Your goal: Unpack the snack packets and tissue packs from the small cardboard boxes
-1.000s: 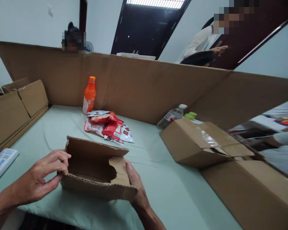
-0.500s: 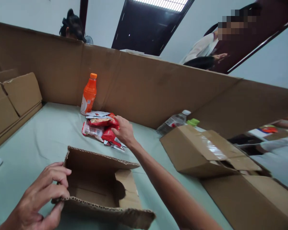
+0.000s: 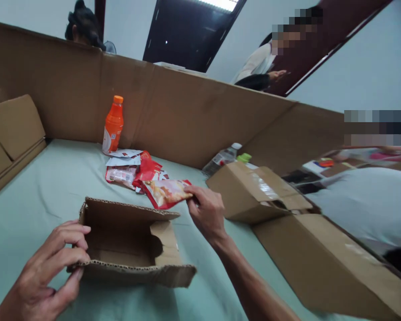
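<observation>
An open cardboard box [image 3: 120, 256] lies in front of me, with bare cardboard showing inside. My left hand [image 3: 55, 267] grips its left end, thumb low on the near wall and fingers on the edge. My right hand [image 3: 205, 211] pinches the right corner of a red snack packet [image 3: 167, 191] with a food picture on it, held just beyond the box's far flap. Behind it lies a small heap: another red packet [image 3: 149, 166], a clear-and-red packet [image 3: 121, 175] and white sachets [image 3: 123, 159].
An orange bottle [image 3: 113, 127] stands against the cardboard partition [image 3: 187, 111]. On the right are a clear bottle [image 3: 222, 159], a green cap [image 3: 244, 158] and closed cartons [image 3: 334, 254]. Another carton [image 3: 16, 129] sits at left. Other people are beyond the partition and at right.
My right hand has taken a red packet from the heap and drawn it toward me and to the right. My left hand still holds the box. The view has shifted slightly.
</observation>
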`<state>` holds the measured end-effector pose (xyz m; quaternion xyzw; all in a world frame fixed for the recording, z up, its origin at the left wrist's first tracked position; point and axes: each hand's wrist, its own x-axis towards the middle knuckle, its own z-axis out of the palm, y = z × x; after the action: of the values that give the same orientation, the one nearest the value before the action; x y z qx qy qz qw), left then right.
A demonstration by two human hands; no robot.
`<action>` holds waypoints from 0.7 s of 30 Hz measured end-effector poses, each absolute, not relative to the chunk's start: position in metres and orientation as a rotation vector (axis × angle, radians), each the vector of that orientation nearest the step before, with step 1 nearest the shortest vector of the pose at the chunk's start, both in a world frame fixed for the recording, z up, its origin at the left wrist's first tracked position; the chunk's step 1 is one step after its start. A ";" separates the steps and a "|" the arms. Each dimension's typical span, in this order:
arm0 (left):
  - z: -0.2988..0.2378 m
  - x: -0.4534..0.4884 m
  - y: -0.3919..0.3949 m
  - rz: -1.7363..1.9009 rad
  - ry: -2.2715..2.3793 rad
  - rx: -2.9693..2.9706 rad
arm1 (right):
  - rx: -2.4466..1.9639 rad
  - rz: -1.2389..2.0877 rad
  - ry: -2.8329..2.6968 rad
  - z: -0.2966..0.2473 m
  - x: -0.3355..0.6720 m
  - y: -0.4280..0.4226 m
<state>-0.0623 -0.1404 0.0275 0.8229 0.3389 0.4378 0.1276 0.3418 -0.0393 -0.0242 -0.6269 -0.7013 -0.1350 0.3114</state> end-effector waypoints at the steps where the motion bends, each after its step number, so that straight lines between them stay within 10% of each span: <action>1: 0.028 -0.063 -0.140 1.269 0.971 2.405 | -1.692 -0.346 -1.829 -0.038 0.351 -0.062; 8: 0.030 -0.066 -0.136 1.275 1.005 2.372 | -1.709 0.042 -1.920 -0.069 0.378 -0.146; 21: 0.045 -0.066 -0.164 1.062 1.109 2.523 | -1.646 1.039 -2.034 -0.049 0.403 -0.048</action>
<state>-0.0656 -0.1641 0.0454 0.8505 0.3739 0.3580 0.0937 0.4027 -0.0485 -0.0495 -0.5770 -0.7128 0.3640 0.1626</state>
